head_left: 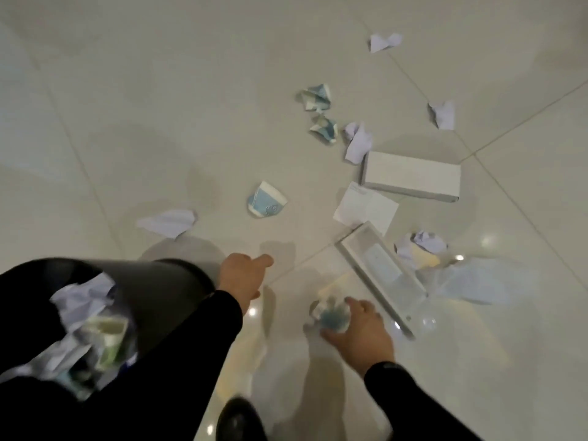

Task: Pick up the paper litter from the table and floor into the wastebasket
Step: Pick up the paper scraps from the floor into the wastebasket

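Observation:
The black wastebasket (pixel 165 291) is tilted at the lower left, with crumpled paper (pixel 82 300) inside it. My left forearm lies along its wall. My left hand (pixel 243 276) reaches past its base, fingers loosely apart, holding nothing. Low over the floor, my right hand (pixel 356 329) is shut on a crumpled blue-and-white paper ball (pixel 329 315). Litter lies ahead on the floor: a squashed blue paper cup (pixel 265 203), a folded white sheet (pixel 168 222), two blue crumpled pieces (pixel 315 97) (pixel 324 128) and white scraps (pixel 358 143) (pixel 442 114) (pixel 385 43).
Pale glossy floor tiles (pixel 159 122) fill the view. A closed white box (pixel 410 178), a flat white card (pixel 366 208), an open box tray (pixel 378 278), more crumpled paper (pixel 426 246) and clear plastic (pixel 471 281) lie right of my hands. My dark shoe (pixel 238 418) is at the bottom.

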### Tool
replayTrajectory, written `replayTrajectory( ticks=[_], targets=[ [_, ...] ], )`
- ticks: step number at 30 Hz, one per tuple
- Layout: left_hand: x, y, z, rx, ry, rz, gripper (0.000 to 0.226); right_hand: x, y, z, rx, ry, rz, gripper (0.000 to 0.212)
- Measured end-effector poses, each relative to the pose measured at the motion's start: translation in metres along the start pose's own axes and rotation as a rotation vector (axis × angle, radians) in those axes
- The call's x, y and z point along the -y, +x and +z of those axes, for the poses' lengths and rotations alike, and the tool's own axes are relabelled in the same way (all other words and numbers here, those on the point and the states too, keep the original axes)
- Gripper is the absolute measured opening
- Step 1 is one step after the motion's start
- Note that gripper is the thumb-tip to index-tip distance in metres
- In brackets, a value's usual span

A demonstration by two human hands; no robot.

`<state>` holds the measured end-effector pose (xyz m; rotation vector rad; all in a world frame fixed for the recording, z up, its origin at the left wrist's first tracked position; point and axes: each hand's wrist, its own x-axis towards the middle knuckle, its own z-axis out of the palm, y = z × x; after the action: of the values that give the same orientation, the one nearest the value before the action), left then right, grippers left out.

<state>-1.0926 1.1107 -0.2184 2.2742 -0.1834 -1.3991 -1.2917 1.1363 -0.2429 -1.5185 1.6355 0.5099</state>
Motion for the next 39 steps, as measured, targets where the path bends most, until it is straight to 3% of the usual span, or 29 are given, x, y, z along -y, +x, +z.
replayTrajectory(
  ticks=[2,6,9,12,18,22,24,29,32,34,36,39],
  targets=[
    [-0.009,0.039,0.013,-0.114,0.111,0.093,0.061,0.001,0.025,0.021,0.019,-0.061,-0.051,0.085],
    [-0.035,0.104,0.033,-0.247,0.594,0.567,0.088,0.001,0.067,0.042,-0.050,-0.216,-0.132,0.061],
    [-0.039,0.141,0.050,-0.231,0.718,0.624,0.107,0.002,0.091,0.038,-0.107,0.053,-0.133,0.049],
    [-0.033,0.153,0.059,-0.321,0.858,0.653,0.088,0.020,0.107,0.009,-0.147,0.378,-0.155,0.040],
    [-0.057,0.096,0.035,-0.298,1.024,0.879,0.024,0.079,0.096,-0.065,-0.196,0.631,-0.308,0.013],
    [-0.116,0.015,-0.041,-0.431,0.992,1.044,0.020,0.144,0.054,-0.107,-0.190,0.900,-0.454,0.019],
    [-0.123,-0.028,-0.100,-0.385,0.867,1.000,0.022,0.190,0.022,-0.113,-0.117,0.949,-0.576,0.004],
    [-0.044,-0.109,-0.239,-0.393,0.650,0.818,0.024,0.289,-0.067,-0.075,0.242,0.931,-0.795,0.013],
    [0.014,-0.124,-0.285,-0.387,0.660,0.594,0.030,0.318,-0.096,-0.037,0.328,0.754,-0.854,0.032],
    [0.043,-0.121,-0.294,-0.304,0.779,0.470,0.041,0.322,-0.103,-0.012,0.339,0.520,-0.927,0.055],
    [0.056,-0.112,-0.292,-0.215,0.878,0.386,0.058,0.321,-0.099,-0.001,0.251,0.317,-1.015,0.062],
    [0.053,-0.091,-0.292,-0.332,0.829,0.460,0.057,0.319,-0.062,-0.009,0.051,0.391,-0.976,0.031]
  ],
)
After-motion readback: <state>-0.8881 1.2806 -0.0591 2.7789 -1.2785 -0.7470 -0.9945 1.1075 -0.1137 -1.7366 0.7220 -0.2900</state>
